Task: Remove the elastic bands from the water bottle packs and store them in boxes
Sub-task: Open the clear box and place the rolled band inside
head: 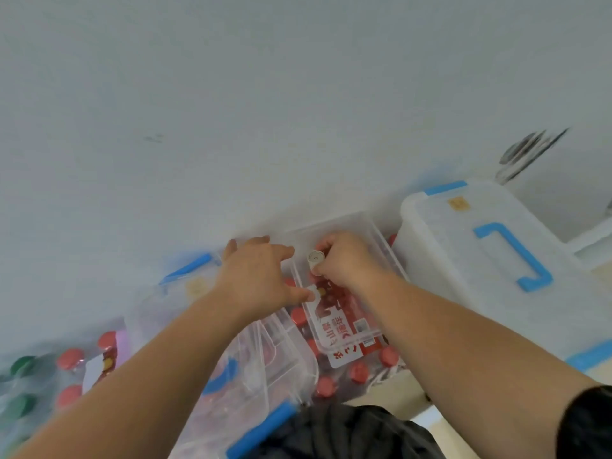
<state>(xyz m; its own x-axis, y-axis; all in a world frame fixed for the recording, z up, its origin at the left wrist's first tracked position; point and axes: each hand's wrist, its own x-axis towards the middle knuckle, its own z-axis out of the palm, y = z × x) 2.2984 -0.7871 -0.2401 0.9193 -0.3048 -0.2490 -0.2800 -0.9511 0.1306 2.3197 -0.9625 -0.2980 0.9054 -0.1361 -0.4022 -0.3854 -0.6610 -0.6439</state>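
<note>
A water bottle pack (341,329) with red caps and a red-and-white label lies by the white wall, and a clear open box (371,226) sits over it. My right hand (347,263) is closed in a fist over the box's far end, gripping a small white round object (314,258); what it is stays unclear in the blur. My left hand (261,273) is just left of it, fingers spread across the box's left rim and thumb pressed down near the label. A white band (387,374) shows at the pack's near right corner.
A large translucent lidded box (490,260) with blue clasps stands at the right. A clear box (251,366) with blue handles lies at lower left. More bottles with red caps (69,359) and green caps (21,366) sit far left. Dark clothing (347,432) fills the bottom edge.
</note>
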